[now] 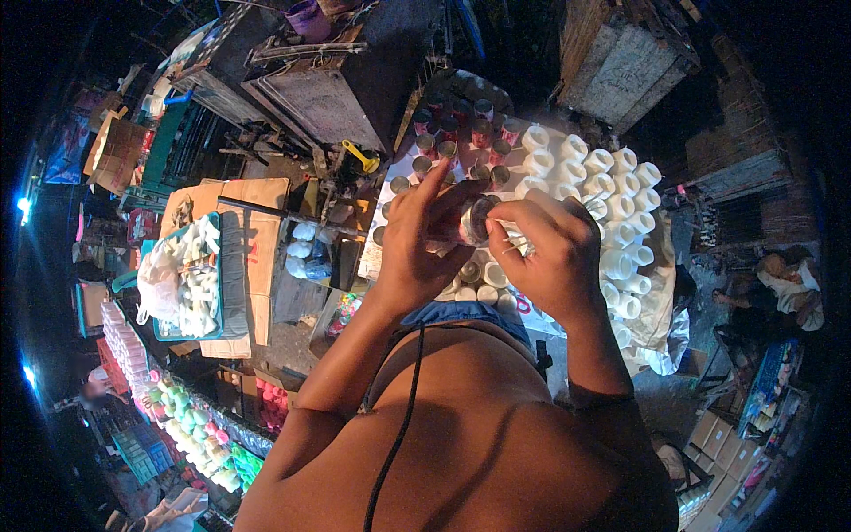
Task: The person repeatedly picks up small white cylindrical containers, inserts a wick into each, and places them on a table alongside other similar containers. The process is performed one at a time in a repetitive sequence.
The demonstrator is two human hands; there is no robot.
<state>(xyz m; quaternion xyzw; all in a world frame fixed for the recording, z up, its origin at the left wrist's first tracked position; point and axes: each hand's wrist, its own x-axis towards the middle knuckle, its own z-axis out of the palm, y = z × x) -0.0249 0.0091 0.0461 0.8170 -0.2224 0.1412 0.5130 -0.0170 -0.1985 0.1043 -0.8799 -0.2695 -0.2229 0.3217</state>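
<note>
Over the near side of a table, my left hand (417,238) is wrapped round a small red-sided cup (477,222) with a silvery rim, tilted toward my right hand. My right hand (551,241) is closed in a pinch right at that rim, with thin white strands (517,238) showing under its fingers. Whether the strands reach into the cup I cannot tell. Beyond my left hand stand several similar red-sided cups (481,135). Rows of white hollow cylinders (620,232) lie beyond and right of my right hand. Shorter whitish cylinders (487,295) lie close to my waist.
At the left, a teal tray (218,293) of white pieces and a plastic bag rests on cardboard (260,301). A yellow scoop (362,158) lies behind it. Wooden cabinets (306,102) stand at the back. Colourful rounded items (186,417) line a lower-left rack. A person (784,288) is at the right.
</note>
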